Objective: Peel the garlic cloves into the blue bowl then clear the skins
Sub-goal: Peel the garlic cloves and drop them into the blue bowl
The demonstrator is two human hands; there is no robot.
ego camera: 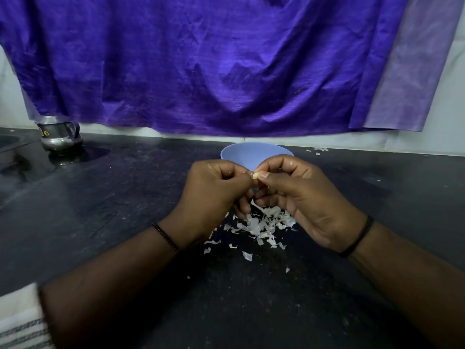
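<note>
A pale garlic clove [255,175] is pinched between both hands, just in front of the blue bowl [249,153]. My left hand [214,192] holds it from the left with curled fingers. My right hand [297,195] pinches it from the right with thumb and forefinger. Beneath the hands, a heap of white garlic skins [261,225] lies on the black counter [100,210], with stray flakes scattered toward me. The hands hide the bowl's near rim, and nothing inside it shows.
A steel lidded pot [59,133] stands at the back left of the counter. A purple cloth [226,59] hangs over the wall behind. A few skin flakes [318,149] lie at the back right. A striped white cloth [20,321] shows at the bottom left.
</note>
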